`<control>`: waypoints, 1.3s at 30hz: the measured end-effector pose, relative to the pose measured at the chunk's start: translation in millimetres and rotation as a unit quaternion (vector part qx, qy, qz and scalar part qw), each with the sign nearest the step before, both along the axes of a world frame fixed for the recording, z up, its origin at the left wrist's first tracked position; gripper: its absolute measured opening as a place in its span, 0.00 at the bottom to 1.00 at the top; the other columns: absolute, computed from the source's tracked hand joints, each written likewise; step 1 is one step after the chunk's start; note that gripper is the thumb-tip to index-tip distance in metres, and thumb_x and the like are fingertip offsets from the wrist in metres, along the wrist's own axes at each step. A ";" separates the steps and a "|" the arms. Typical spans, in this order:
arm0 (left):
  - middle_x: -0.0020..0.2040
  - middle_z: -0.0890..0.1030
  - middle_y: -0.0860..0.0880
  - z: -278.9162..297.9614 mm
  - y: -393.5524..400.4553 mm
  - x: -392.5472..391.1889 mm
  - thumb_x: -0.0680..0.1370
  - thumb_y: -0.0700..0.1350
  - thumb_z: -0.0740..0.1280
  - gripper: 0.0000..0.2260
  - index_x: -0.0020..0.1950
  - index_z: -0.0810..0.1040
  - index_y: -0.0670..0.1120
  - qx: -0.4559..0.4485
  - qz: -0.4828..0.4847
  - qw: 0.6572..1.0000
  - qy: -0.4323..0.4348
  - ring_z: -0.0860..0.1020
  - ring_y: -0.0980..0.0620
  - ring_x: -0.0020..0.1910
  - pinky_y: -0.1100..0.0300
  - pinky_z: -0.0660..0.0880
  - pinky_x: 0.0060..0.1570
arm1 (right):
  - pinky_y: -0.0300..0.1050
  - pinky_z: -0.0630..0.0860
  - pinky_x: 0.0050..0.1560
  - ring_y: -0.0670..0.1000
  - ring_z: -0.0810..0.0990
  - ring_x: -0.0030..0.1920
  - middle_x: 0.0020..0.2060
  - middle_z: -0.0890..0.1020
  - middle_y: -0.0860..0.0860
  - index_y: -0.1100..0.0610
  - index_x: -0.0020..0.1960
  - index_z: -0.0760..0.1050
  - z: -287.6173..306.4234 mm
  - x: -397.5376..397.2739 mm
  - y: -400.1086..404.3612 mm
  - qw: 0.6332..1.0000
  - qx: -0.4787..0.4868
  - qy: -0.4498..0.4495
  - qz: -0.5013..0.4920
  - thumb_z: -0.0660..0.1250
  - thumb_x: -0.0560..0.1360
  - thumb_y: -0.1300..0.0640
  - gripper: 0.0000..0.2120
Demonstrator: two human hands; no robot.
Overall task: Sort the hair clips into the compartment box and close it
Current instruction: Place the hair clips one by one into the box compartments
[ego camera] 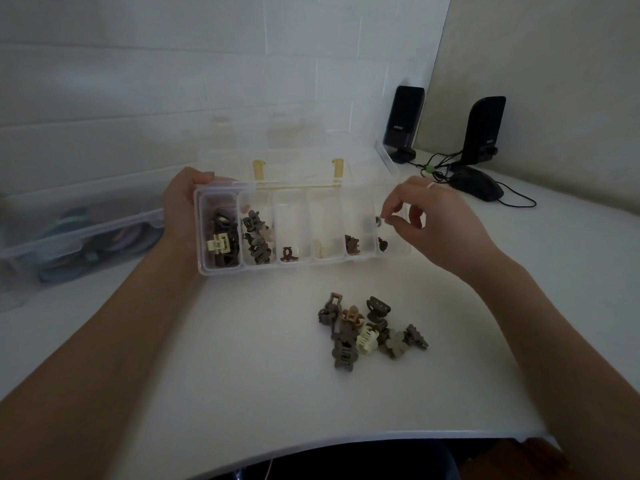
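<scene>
A clear compartment box [221, 269] sits tilted at the middle of the white table, its lid [298, 161] open toward the wall. Brown clips fill its two left compartments, and the others hold one or two each. My left hand [183, 206] grips the box's left end. My right hand [429, 220] hovers over the rightmost compartment, thumb and forefinger pinching a small dark hair clip [377, 221]. A pile of brown, tan and cream hair clips [370, 330] lies on the table in front of the box.
A clear bin of hair ties [79, 233] stands at the left. Two black speakers [403, 123] [485, 129], a black mouse [476, 187] and cables lie at the back right. The table's front edge [346, 438] curves close to me.
</scene>
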State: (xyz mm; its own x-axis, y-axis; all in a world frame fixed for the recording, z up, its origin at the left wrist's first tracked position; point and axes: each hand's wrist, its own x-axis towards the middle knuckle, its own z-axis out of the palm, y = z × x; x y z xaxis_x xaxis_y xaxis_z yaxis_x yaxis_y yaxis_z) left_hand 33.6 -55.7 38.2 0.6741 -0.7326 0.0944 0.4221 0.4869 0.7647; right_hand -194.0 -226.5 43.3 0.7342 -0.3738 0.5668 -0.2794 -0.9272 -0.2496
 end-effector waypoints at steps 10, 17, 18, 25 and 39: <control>0.27 0.67 0.51 -1.7 -1.6 -0.5 0.61 0.48 0.61 0.08 0.34 0.64 0.48 0.036 0.032 0.999 -0.006 0.66 0.53 0.26 0.69 0.68 0.28 | 0.39 0.69 0.23 0.46 0.70 0.21 0.27 0.81 0.51 0.54 0.45 0.83 15.4 -5.5 28.1 0.948 0.259 0.020 0.185 0.73 0.70 0.58 0.04; 0.25 0.66 0.51 -1.7 -2.8 -0.6 0.61 0.48 0.62 0.07 0.30 0.63 0.48 0.037 0.040 0.998 0.008 0.65 0.53 0.25 0.68 0.67 0.27 | 0.37 0.61 0.29 0.48 0.60 0.24 0.22 0.68 0.49 0.51 0.52 0.83 0.3 5.9 38.0 0.924 0.247 0.167 0.241 0.72 0.72 0.56 0.09; 0.25 0.66 0.51 -2.0 -2.9 -0.5 0.61 0.48 0.62 0.08 0.32 0.63 0.48 0.042 0.040 0.998 0.008 0.65 0.53 0.25 0.68 0.67 0.27 | 0.36 0.61 0.29 0.47 0.60 0.24 0.22 0.67 0.48 0.50 0.53 0.83 0.1 5.7 38.2 0.923 0.244 0.180 0.235 0.72 0.72 0.56 0.10; 0.27 0.67 0.51 -1.6 -3.4 -3.3 0.61 0.48 0.62 0.08 0.32 0.63 0.48 0.042 0.052 0.998 0.001 0.66 0.52 0.26 0.69 0.68 0.27 | 0.36 0.62 0.29 0.46 0.63 0.25 0.25 0.71 0.52 0.51 0.50 0.83 -3.0 8.5 43.3 0.921 0.234 0.222 0.217 0.72 0.72 0.55 0.07; 0.24 0.67 0.51 1.1 -1.4 -7.5 0.61 0.47 0.61 0.06 0.29 0.64 0.48 0.031 0.041 0.999 0.008 0.66 0.53 0.22 0.71 0.68 0.26 | 0.35 0.74 0.33 0.45 0.80 0.33 0.40 0.82 0.47 0.59 0.39 0.75 3.0 10.0 41.3 0.929 0.302 0.015 0.215 0.72 0.71 0.65 0.06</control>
State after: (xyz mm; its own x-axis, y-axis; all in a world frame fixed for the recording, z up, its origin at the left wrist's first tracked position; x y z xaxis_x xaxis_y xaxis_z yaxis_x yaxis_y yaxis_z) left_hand 26.1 -57.1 39.4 0.7327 -0.6794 0.0384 0.3957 0.4713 0.7882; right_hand -183.9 -185.2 46.3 0.9015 -0.2853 0.3253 0.0683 -0.6485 -0.7581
